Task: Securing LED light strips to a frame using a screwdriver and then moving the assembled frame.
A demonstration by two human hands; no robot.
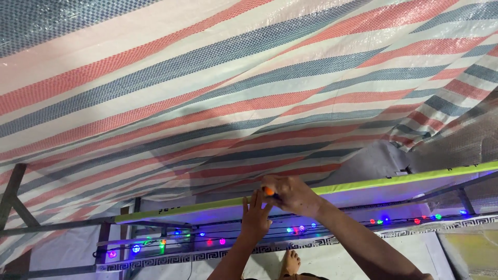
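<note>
A red, blue and white striped woven tarpaulin [218, 88] stretches overhead. Beneath it runs a long yellow-green edged board [394, 180], with both hands at its middle, left hand [256, 217] just left of right hand [293, 194]. A string of small coloured bulbs [218, 241] hangs below the board.

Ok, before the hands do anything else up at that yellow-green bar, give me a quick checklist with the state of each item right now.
1. Right hand grips the orange-tipped tool: ok, fingers are closed round it.
2. Tool tip meets the yellow-green bar: cannot tell, the hand hides the contact.
3. Left hand steadies the spot: ok, its open fingers reach up beside the tool, just under the bar.
4. String of coloured lights clear of the hands: ok, it hangs lower, behind the forearms, and is lit.
5. Striped tarp clear of the bar: cannot tell, it sags close above it.
6. Footing: cannot tell, only one bare foot shows.
</note>
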